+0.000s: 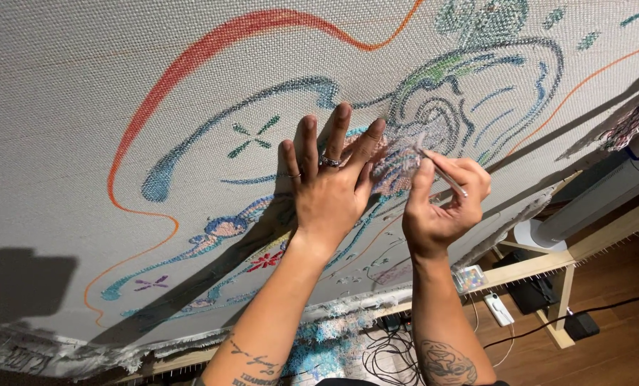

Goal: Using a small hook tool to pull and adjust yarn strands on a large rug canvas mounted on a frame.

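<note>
A wooden frame [548, 263] holds the stretched backing cloth [69, 107], its rail edged with tack strips. A small clear box of coloured bits [469, 277] sits on the rail. On the wood floor [620, 350] lie a white power strip [499, 309], black cables [387, 350] and a black box [582, 325].

Wooden frame rail [541, 266], white power strip [499, 309], black cables [387, 350], wooden floor [620, 336], white fan base [541, 236]

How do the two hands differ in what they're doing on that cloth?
The left hand lies flat, fingers spread, pressed on the stretched cloth; the right hand is curled, pinching a thin pen-like tool. The left hand wears rings; none show on the right hand. Both work at one patch of the drawn pattern.
</note>
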